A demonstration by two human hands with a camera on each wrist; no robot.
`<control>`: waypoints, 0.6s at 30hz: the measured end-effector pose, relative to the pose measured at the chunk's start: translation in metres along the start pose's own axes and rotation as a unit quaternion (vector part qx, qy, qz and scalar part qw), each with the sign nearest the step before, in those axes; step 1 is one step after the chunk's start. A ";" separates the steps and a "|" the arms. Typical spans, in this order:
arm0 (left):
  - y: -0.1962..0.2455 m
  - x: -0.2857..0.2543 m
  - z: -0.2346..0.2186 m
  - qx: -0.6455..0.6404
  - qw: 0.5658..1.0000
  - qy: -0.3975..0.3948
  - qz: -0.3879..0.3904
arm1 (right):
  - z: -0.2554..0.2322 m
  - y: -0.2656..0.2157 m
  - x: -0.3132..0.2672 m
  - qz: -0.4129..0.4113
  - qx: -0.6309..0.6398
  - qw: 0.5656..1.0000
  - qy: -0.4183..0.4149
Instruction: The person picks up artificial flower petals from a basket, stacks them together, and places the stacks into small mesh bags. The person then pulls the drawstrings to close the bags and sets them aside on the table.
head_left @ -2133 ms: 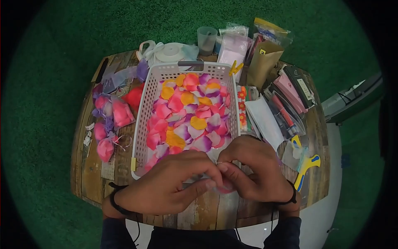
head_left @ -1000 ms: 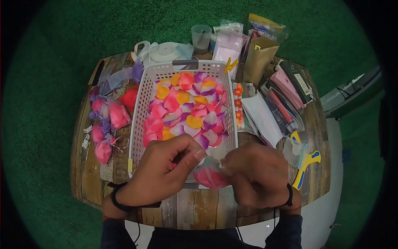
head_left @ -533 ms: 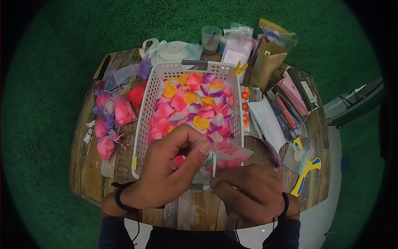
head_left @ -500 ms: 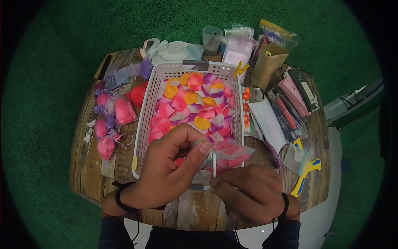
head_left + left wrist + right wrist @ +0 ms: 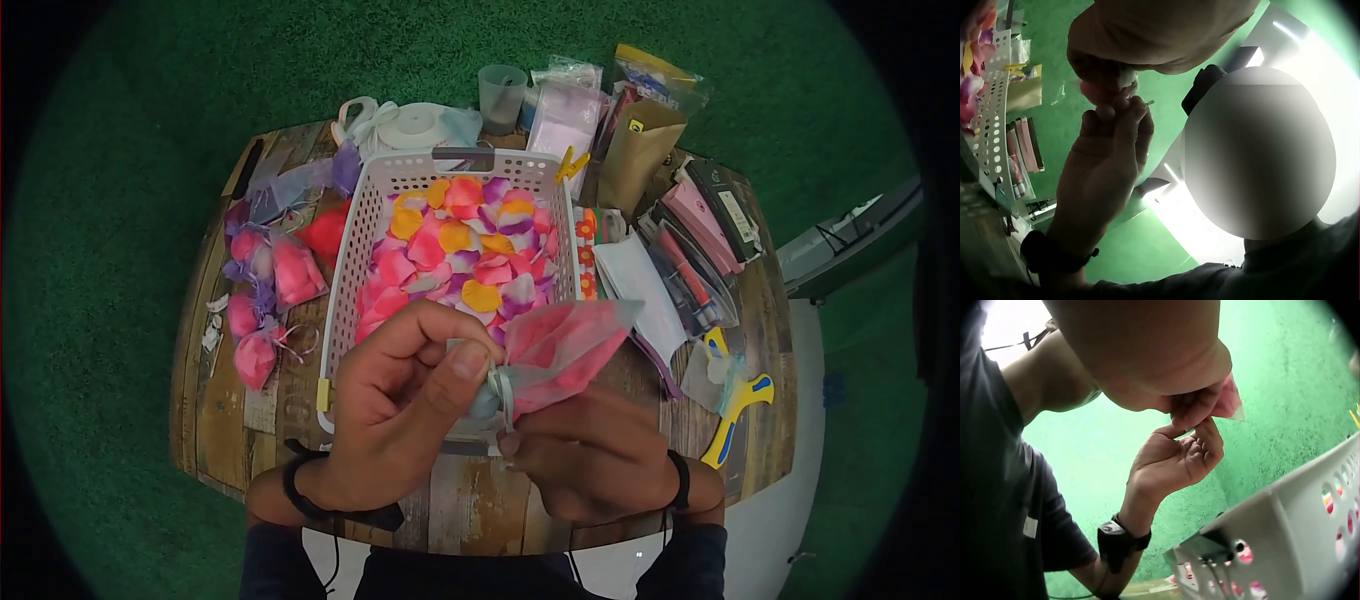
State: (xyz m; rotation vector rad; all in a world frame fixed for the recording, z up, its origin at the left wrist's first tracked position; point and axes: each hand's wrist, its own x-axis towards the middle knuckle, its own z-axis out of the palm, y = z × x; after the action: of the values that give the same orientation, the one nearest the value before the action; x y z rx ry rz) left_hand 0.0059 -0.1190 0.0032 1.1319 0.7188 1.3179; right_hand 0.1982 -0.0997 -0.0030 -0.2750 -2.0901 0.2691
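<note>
A sheer organza pouch (image 5: 565,350) with pink petals inside is held above the near end of the white basket (image 5: 340,290). My left hand (image 5: 410,400) pinches its gathered neck between thumb and forefinger. A thin pale ribbon (image 5: 505,395) circles that neck, and my right hand (image 5: 595,455) pinches the ribbon's lower end just below the pouch. The pouch's filled end points right, over the right hand. Pink, orange and purple-white petals (image 5: 455,238) fill the basket. In the right wrist view, part of the pouch (image 5: 1230,403) shows beyond the fingers.
Several filled pink pouches (image 5: 256,358) lie left of the basket. Behind it stand a ribbon roll (image 5: 412,125), a plastic cup (image 5: 500,98) and a brown paper bag (image 5: 640,155). A white packet (image 5: 645,300) and a yellow-blue tool (image 5: 742,410) lie at right.
The pouch has swung from hanging down between the hands to pointing right. The right hand has moved from beside the neck to below it, drawing the ribbon down; the pouch is now raised slightly.
</note>
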 end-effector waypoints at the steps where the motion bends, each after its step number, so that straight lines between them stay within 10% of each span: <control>1: 0.001 0.001 0.000 0.000 1.000 -0.003 -0.001 | 0.000 0.000 -0.001 0.065 0.046 0.996 0.025; 15: 0.010 0.009 -0.001 -0.171 0.966 0.012 -0.193 | -0.007 0.010 0.008 0.132 0.007 0.991 0.015; 18: 0.019 0.010 0.018 -0.053 0.992 0.003 -0.119 | -0.011 0.012 0.012 0.130 -0.026 0.991 -0.011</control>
State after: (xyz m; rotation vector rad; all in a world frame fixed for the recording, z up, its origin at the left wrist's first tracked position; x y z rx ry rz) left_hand 0.0171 -0.1156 0.0288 0.9274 0.7546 1.1440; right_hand 0.2023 -0.0837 0.0087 -0.5802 -2.0846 0.3756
